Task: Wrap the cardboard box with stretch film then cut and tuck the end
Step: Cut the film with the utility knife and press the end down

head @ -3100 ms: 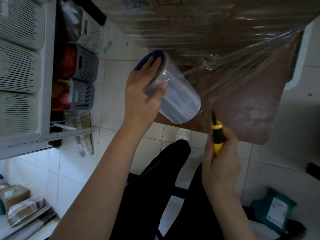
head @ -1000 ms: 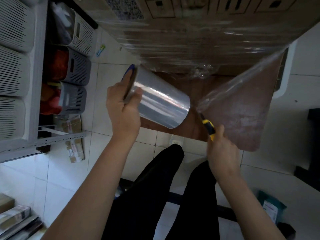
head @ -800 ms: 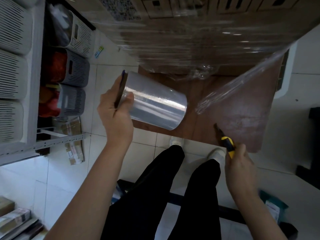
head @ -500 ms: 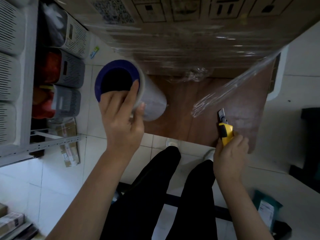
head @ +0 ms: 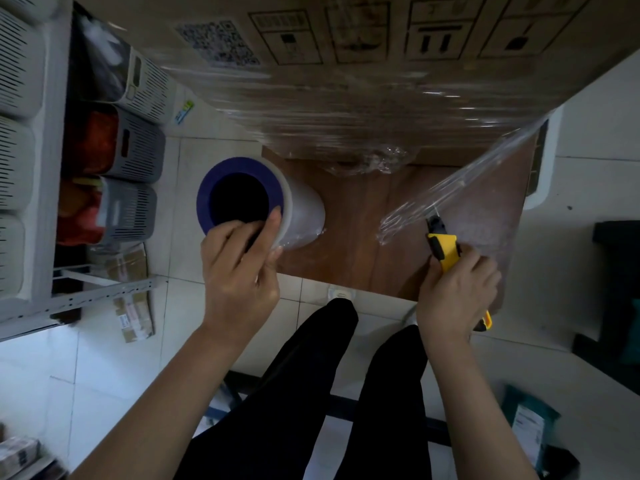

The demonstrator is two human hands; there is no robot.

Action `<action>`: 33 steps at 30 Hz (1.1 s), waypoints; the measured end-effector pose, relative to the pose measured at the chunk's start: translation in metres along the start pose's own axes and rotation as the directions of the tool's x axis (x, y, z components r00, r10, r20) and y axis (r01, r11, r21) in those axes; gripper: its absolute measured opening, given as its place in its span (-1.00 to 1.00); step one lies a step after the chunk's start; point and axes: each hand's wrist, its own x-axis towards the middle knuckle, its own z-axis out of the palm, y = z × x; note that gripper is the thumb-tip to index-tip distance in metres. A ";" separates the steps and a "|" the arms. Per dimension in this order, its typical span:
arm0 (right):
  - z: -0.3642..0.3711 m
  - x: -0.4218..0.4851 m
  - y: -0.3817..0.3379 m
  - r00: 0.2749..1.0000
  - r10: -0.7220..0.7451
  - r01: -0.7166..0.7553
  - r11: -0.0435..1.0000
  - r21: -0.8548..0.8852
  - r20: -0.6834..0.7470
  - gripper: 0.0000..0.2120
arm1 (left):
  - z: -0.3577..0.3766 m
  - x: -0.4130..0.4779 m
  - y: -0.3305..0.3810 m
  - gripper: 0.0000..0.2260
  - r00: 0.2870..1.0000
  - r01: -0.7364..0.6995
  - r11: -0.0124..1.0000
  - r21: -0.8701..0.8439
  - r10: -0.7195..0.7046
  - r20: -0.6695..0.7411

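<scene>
**packrat_99:** ok where's everything at? can't make out the box

**wrapdad:** The big brown cardboard box (head: 381, 81) fills the top of the frame. It has printed handling symbols and a QR label on it, and shiny layers of clear film across its lower part. It sits on a reddish-brown wooden board (head: 353, 230) in the middle.

**packrat_99:** and the hands?

**wrapdad:** The left hand (head: 239, 271) is centre-left, holding the fat roll of clear stretch film with a blue core (head: 303, 202). Its fingers are hooked over the blue rim and the thumb is against the outer film. The open end of the core faces the camera. The right hand (head: 457, 289) is centre-right, fist closed round a yellow and black utility knife (head: 445, 247) with its nose pointing up.

**packrat_99:** is the film joined to the roll?

**wrapdad:** Doesn't look like it. A twisted strand of clear film (head: 460, 181) runs from the box's lower right corner down and left. Its ragged end hangs loose, apart from the roll. The knife tip is right at that strand, can't tell if it's touching. There's also a crumpled wad of film (head: 370, 161) under the box's bottom edge, centre.

**packrat_99:** anything else around?

**wrapdad:** Grey slotted plastic baskets (head: 138, 143) on a metal shelf rack (head: 104, 296) at the left, and a white tiled floor (head: 114, 372). The person's black trouser legs (head: 304, 393) are bottom centre, and there's a teal parcel (head: 530, 420) on the floor lower right.
</scene>
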 end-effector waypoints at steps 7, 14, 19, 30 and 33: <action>-0.023 0.005 -0.014 0.995 0.095 -0.089 0.986 0.139 -0.038 -0.62 | -0.018 0.004 0.015 -0.65 0.999 0.021 1.000 0.019 -0.022 0.044; -0.084 0.039 -0.041 0.896 0.066 -0.445 0.120 0.888 0.440 -0.77 | -0.015 0.077 0.107 -0.73 0.999 0.031 0.951 -0.309 -0.026 0.021; -0.082 0.043 -0.056 0.831 -0.006 -0.548 -0.174 0.818 0.556 -0.69 | 0.036 0.088 0.140 -0.56 0.939 0.252 0.926 -0.282 -0.164 0.302; -0.075 0.041 -0.048 0.822 0.013 -0.556 -0.198 0.808 0.569 -0.91 | 0.050 0.098 0.137 -0.89 0.875 0.450 0.776 -0.442 -0.284 0.391; -0.076 0.041 -0.045 0.832 0.014 -0.543 -0.177 0.820 0.554 -0.91 | 0.047 0.101 0.136 -0.90 0.877 0.460 0.764 -0.452 -0.309 0.369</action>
